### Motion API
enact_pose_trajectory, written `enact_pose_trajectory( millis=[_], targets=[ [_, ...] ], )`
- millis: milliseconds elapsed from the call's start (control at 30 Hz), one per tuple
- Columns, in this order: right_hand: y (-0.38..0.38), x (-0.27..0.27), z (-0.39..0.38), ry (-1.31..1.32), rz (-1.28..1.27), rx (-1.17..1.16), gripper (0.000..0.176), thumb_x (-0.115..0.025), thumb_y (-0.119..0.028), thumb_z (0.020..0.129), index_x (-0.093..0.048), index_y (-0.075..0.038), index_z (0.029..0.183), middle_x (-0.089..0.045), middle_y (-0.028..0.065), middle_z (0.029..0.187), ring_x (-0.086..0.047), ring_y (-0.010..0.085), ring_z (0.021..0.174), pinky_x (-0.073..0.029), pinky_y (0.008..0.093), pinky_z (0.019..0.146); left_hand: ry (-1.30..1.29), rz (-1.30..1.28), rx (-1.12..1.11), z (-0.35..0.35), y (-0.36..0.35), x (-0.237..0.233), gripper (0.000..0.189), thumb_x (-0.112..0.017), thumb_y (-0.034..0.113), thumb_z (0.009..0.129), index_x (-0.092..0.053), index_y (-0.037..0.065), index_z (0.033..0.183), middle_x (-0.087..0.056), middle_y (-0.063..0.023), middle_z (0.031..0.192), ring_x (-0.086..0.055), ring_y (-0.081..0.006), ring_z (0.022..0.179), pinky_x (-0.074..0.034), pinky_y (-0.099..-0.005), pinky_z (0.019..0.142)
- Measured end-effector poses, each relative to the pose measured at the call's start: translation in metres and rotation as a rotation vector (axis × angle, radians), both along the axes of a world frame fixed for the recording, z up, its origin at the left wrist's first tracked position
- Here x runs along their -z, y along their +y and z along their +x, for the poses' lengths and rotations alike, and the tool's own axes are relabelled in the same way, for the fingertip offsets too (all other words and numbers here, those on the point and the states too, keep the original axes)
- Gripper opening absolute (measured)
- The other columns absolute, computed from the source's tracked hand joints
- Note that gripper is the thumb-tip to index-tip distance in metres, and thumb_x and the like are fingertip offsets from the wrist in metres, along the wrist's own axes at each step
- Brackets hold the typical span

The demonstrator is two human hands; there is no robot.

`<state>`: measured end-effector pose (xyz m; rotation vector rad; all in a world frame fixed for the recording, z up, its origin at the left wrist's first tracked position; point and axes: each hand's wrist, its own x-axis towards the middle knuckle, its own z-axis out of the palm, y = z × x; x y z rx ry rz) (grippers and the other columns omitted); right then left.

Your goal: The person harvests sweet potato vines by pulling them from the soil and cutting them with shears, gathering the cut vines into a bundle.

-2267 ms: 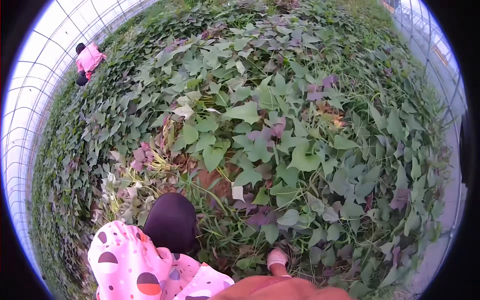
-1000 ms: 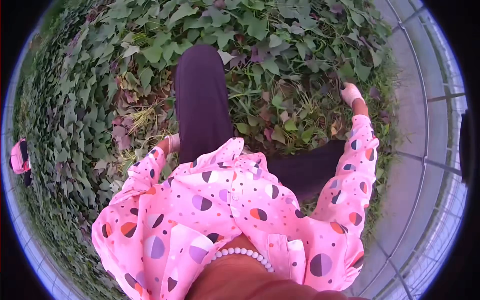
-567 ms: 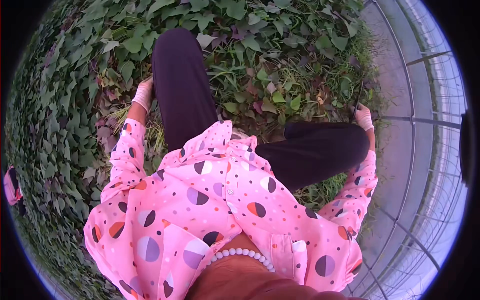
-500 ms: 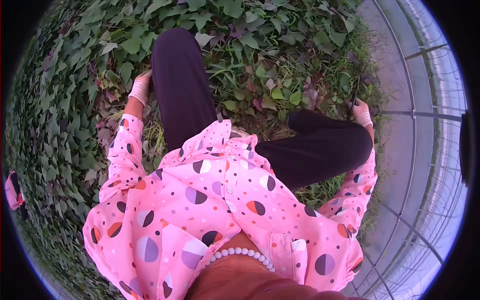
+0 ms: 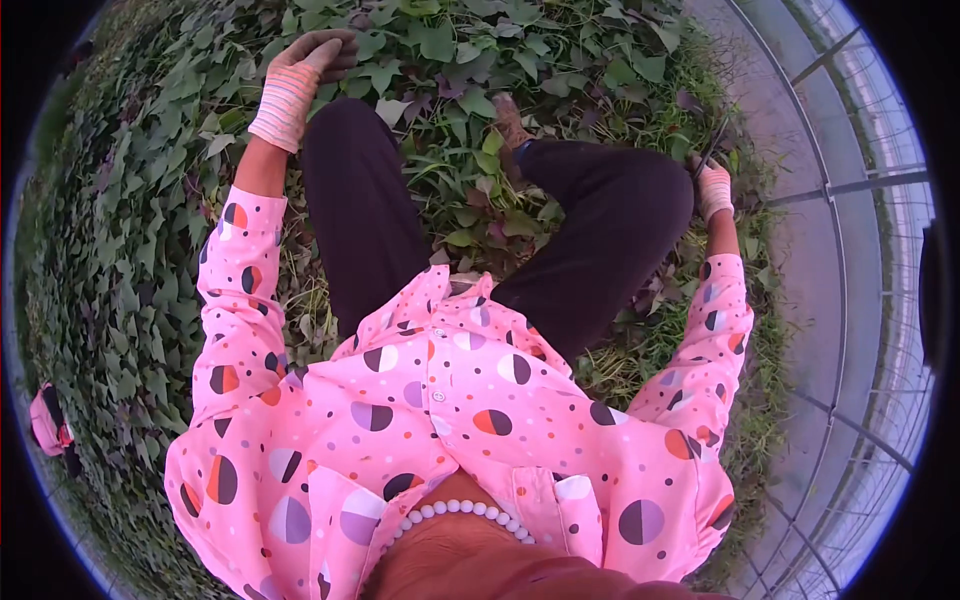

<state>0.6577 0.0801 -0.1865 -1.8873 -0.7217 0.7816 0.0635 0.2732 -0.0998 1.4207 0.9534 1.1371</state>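
Observation:
My left hand (image 5: 300,85), in a striped glove with dark palm and fingers, reaches over the leafy vines (image 5: 430,40) beyond my left knee. Its fingers stretch to the right, the thumb beside them, and I see nothing held. On the other side, my right hand (image 5: 713,188), also gloved, is closed beside my right knee. A thin dark tool (image 5: 714,146) sticks up from it, slanting toward the path side; its kind is too small to make out. Low green and purplish leaves lie close to both hands.
My bent legs in dark trousers (image 5: 365,190) stand among the vines, one shoe (image 5: 510,125) on the leaves. To the right run a grey path (image 5: 795,330) and a frame of metal bars (image 5: 828,190). A person in pink (image 5: 48,420) is at the far left.
My left hand has come up from beside my left knee and moved forward over the vines. My right leg has shifted forward, showing the shoe. The right hand still holds the tool.

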Motion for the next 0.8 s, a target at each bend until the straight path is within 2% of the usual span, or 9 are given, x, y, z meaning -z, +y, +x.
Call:
enact_pose_trajectory(
  millis=[100,233,333,367,400,567,667,700,800],
  targets=[
    [-0.004,0.039,-0.011,0.124,-0.049,-0.033,0.032,-0.065,-0.031,0.088,-0.064,-0.002,0.102,-0.068,0.0068,0.084,-0.063,0.0163,0.065,-0.050,0.0273,0.059,0.185,-0.043,0.275,0.031,-0.005,-0.014,0.030,-0.055,0.024,0.094,-0.061,0.005,0.116,-0.066,-0.0055,0.108,-0.063,-0.0139,0.093,-0.050,-0.0286,0.082],
    [-0.023,0.099,-0.020,0.170,-0.105,-0.049,0.045,-0.066,-0.043,0.085,-0.065,-0.001,0.102,-0.068,0.0069,0.083,-0.061,0.0155,0.067,-0.048,0.0297,0.061,0.762,-0.074,0.618,0.062,-0.010,-0.029,0.031,-0.055,0.023,0.092,-0.061,0.006,0.118,-0.064,0.0000,0.100,-0.058,-0.0091,0.089,-0.048,-0.0256,0.081],
    [-0.031,0.147,-0.025,0.176,-0.210,-0.056,0.050,-0.064,-0.049,0.085,-0.066,-0.001,0.101,-0.066,0.0052,0.081,-0.058,0.0147,0.070,-0.046,0.0304,0.063,0.985,0.149,0.889,0.067,-0.013,-0.038,0.036,-0.058,0.022,0.089,-0.060,0.002,0.118,-0.066,-0.0069,0.105,-0.061,-0.0161,0.097,-0.047,-0.0299,0.089],
    [-0.032,0.196,-0.009,0.209,-0.141,-0.082,0.054,-0.064,-0.052,0.084,-0.066,-0.001,0.102,-0.065,0.0050,0.080,-0.057,0.0143,0.070,-0.046,0.0299,0.065,1.089,0.179,0.910,0.072,-0.015,-0.046,0.037,-0.058,0.024,0.087,-0.060,0.002,0.118,-0.066,-0.0113,0.108,-0.062,-0.0200,0.100,-0.047,-0.0323,0.090],
    [-0.037,0.163,-0.035,0.022,-0.317,-0.152,0.058,-0.061,-0.055,0.084,-0.066,-0.001,0.106,-0.066,0.0070,0.082,-0.058,0.0184,0.072,-0.047,0.0313,0.071,1.093,0.186,0.915,0.076,-0.013,-0.048,0.037,-0.058,0.024,0.087,-0.060,0.002,0.118,-0.066,-0.0113,0.108,-0.062,-0.0200,0.100,-0.047,-0.0323,0.090],
    [-0.008,0.129,-0.095,-0.297,-0.498,-0.401,0.060,-0.051,-0.054,0.087,-0.065,0.000,0.108,-0.067,0.0205,0.102,-0.062,0.0346,0.096,-0.047,0.0379,0.087,1.312,0.062,0.910,0.089,-0.010,-0.043,0.037,-0.058,0.027,0.086,-0.061,0.002,0.114,-0.066,-0.0137,0.105,-0.064,-0.0247,0.096,-0.049,-0.0333,0.087],
    [0.048,0.202,-0.070,-0.542,-0.675,-0.523,0.058,-0.051,-0.050,0.086,-0.064,0.003,0.105,-0.063,0.0251,0.107,-0.058,0.0392,0.105,-0.046,0.0405,0.091,1.356,-0.056,0.922,0.097,-0.003,-0.014,0.039,-0.059,0.029,0.086,-0.061,0.003,0.114,-0.066,-0.0141,0.105,-0.063,-0.0266,0.096,-0.049,-0.0345,0.088],
    [0.052,0.156,-0.091,-0.485,-0.702,-0.424,0.057,-0.051,-0.048,0.085,-0.064,0.005,0.103,-0.059,0.0276,0.110,-0.054,0.0400,0.110,-0.045,0.0425,0.093,1.327,-0.019,0.952,0.106,0.000,-0.004,0.039,-0.059,0.030,0.086,-0.061,0.003,0.114,-0.066,-0.0142,0.105,-0.063,-0.0267,0.097,-0.048,-0.0348,0.088],
    [0.073,0.145,-0.078,-0.625,-0.680,-0.504,0.056,-0.051,-0.048,0.085,-0.064,0.002,0.106,-0.059,0.0278,0.110,-0.056,0.0399,0.108,-0.045,0.0427,0.093,1.276,-0.008,1.011,0.129,-0.009,0.008,0.038,-0.059,0.031,0.086,-0.062,0.005,0.114,-0.066,-0.0150,0.107,-0.062,-0.0269,0.101,-0.047,-0.0345,0.090]
  ],
)
